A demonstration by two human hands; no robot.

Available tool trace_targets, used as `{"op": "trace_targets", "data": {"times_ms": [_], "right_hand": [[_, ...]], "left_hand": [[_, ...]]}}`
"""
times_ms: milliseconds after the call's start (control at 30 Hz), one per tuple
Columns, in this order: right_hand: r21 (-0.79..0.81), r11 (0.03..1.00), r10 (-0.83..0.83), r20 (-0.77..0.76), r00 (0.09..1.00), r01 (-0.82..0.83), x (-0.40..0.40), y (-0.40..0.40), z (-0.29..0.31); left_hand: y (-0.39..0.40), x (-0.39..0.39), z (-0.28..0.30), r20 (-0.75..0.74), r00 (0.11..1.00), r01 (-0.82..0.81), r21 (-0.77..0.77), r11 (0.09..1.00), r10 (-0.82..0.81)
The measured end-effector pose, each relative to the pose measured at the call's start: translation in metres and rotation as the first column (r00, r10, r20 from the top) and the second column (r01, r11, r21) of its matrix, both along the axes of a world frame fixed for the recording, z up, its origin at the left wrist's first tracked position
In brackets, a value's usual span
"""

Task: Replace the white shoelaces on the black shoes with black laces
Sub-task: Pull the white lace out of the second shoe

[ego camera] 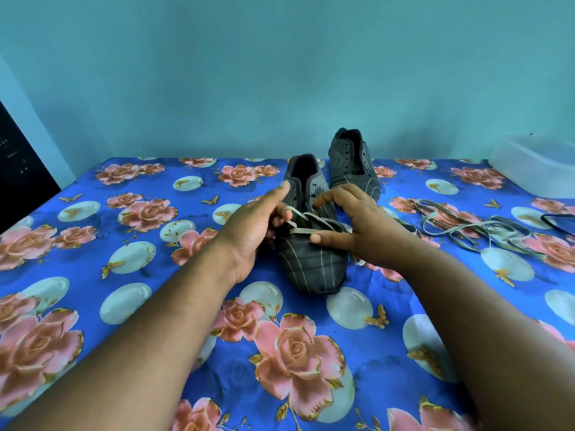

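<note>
A black striped shoe (312, 265) stands in the middle of the floral cloth, toe towards me. A white lace (306, 223) still crosses its lowest eyelets. My left hand (255, 225) has a finger hooked through a loop of that lace at the shoe's left side. My right hand (357, 225) rests on the shoe's right side, thumb pressing the lace's bottom bar, forefinger curled at an upper eyelet. The second black shoe (353, 161) stands behind, unlaced. A loose white lace (485, 228) lies in a heap to the right. A black lace (557, 222) shows at the right edge.
A blue tablecloth (155, 306) with pink roses covers the table. A clear plastic box (535, 163) stands at the back right. A dark appliance (21, 163) fills the left edge. A teal wall rises behind.
</note>
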State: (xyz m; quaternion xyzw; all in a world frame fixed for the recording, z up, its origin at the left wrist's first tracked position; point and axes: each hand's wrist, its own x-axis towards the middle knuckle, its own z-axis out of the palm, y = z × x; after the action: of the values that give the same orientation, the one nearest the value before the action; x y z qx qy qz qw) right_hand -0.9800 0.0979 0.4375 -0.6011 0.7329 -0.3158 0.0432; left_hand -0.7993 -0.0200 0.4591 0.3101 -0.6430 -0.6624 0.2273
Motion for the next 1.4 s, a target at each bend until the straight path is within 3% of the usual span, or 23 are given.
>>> {"op": "trace_targets", "data": {"times_ms": [100, 167, 233, 400, 567, 833, 1033, 1167, 1300, 1400], "right_hand": [[-0.002, 1.000, -0.002, -0.002, 1.000, 0.002, 0.000, 0.000, -0.001], [0.001, 1.000, -0.001, -0.001, 1.000, 0.001, 0.000, 0.000, -0.001], [0.004, 1.000, -0.005, 0.002, 1.000, 0.005, 0.000, 0.001, 0.000], [0.007, 1.000, -0.011, 0.022, 1.000, 0.011, 0.002, 0.000, 0.001], [0.013, 1.000, -0.010, 0.021, 1.000, 0.009, 0.002, 0.001, 0.000], [0.012, 1.000, -0.009, 0.026, 1.000, 0.009, 0.002, 0.001, 0.000], [0.017, 1.000, -0.026, 0.033, 0.999, 0.025, 0.004, 0.002, 0.002], [0.020, 1.000, -0.020, 0.025, 0.999, 0.020, 0.003, 0.002, 0.001], [0.017, 1.000, -0.022, 0.015, 1.000, 0.022, 0.002, 0.000, -0.001], [0.011, 1.000, -0.020, 0.007, 1.000, 0.020, 0.002, 0.001, 0.000]], "left_hand": [[0.001, -0.001, -0.004, 0.062, 0.998, 0.022, -0.189, 0.982, -0.010], [0.000, -0.002, -0.007, 0.043, 0.999, -0.001, -0.227, 0.974, 0.011], [0.000, -0.003, -0.006, 0.020, 0.999, -0.023, -0.191, 0.981, 0.027], [-0.004, -0.004, -0.003, -0.167, 0.978, -0.108, 0.088, 0.990, 0.122], [-0.008, -0.003, -0.006, 0.001, 0.987, -0.161, -0.167, 0.973, 0.163], [-0.019, 0.004, -0.008, 0.080, 0.986, -0.121, -0.252, 0.960, 0.145], [-0.028, 0.004, -0.008, 0.078, 0.959, -0.248, -0.230, 0.941, 0.272], [-0.024, 0.001, -0.012, 0.071, 0.957, -0.217, -0.466, 0.858, 0.281], [-0.023, 0.002, -0.016, -0.009, 0.988, -0.113, -0.724, 0.681, 0.155], [-0.016, -0.002, -0.019, 0.034, 0.991, -0.049, -0.805, 0.592, 0.129]]}}
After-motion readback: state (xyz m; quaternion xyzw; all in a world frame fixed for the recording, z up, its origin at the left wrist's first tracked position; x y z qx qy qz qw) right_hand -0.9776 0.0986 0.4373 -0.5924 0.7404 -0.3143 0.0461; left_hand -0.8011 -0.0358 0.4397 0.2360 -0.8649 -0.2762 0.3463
